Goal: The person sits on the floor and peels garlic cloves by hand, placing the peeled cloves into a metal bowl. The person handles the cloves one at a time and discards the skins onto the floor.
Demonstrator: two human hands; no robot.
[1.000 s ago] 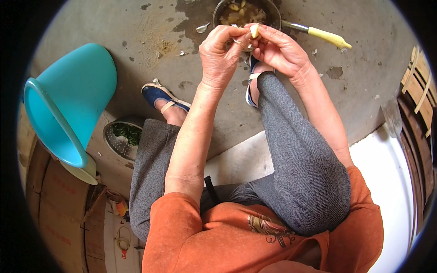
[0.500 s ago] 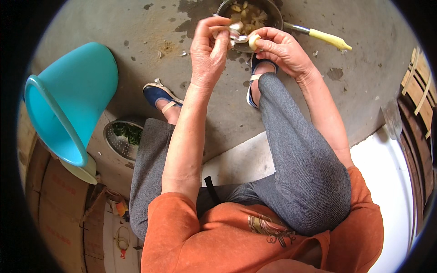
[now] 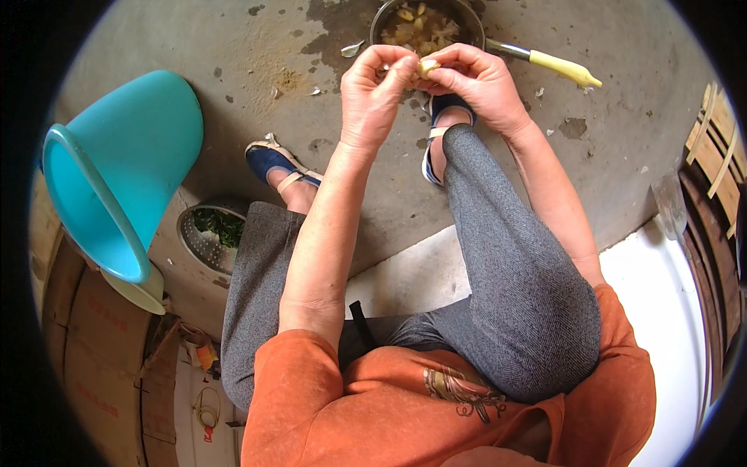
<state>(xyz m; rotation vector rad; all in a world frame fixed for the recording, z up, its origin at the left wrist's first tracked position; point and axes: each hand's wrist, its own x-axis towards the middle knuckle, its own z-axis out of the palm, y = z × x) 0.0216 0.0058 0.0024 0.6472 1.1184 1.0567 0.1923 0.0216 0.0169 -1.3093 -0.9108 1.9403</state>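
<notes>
A pale garlic clove (image 3: 427, 68) is pinched between the thumb and fingers of my right hand (image 3: 484, 87). My left hand (image 3: 375, 97) meets it from the other side, its thumb and forefinger closed at the clove's edge. A bit of white skin (image 3: 384, 70) shows by the left fingers. Just beyond both hands stands a pan (image 3: 481, 31) with brownish water and several cloves and skins in it. Its long handle (image 3: 560, 68) is pale yellow and points right. A strip of garlic skin (image 3: 352, 49) lies on the floor left of the pan.
A turquoise bucket (image 3: 148, 132) lies on its side at the left. Beside my left knee sits a metal colander (image 3: 196, 247) holding green leaves. Damp patches and skin scraps mark the concrete floor (image 3: 373, 210). Wooden slats (image 3: 716, 148) stand at the far right.
The white skin from my left hand has dropped to the floor beside the pan. My left hand has moved right and down a little, closing on the clove in my right hand.
</notes>
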